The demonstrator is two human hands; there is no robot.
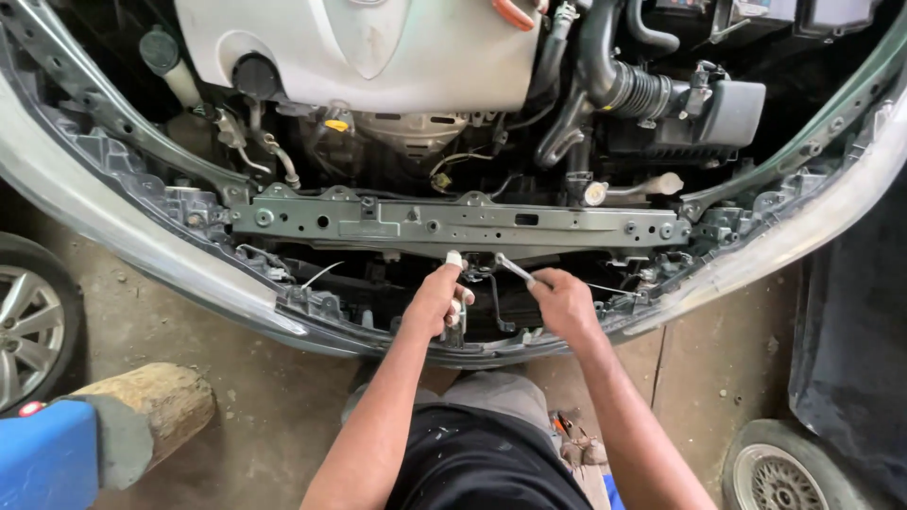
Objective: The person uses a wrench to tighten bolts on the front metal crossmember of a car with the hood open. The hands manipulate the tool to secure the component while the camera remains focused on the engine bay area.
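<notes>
I look down into an open car engine bay. My left hand (438,300) is closed around a dark latch part (457,328) just below the grey metal crossbar (378,222), thumb up against the bar's lower edge. My right hand (564,304) grips a silver wrench (513,270), whose head points up-left toward the same spot under the bar. Both hands sit close together at the middle of the front bumper (142,250) opening. What the wrench head sits on is hidden.
A white engine cover (378,47) and black intake hose (614,76) lie behind the crossbar. A wheel (24,321) stands at left, another wheel (779,472) at lower right. A wooden log (156,401) and a blue object (42,458) lie on the concrete floor.
</notes>
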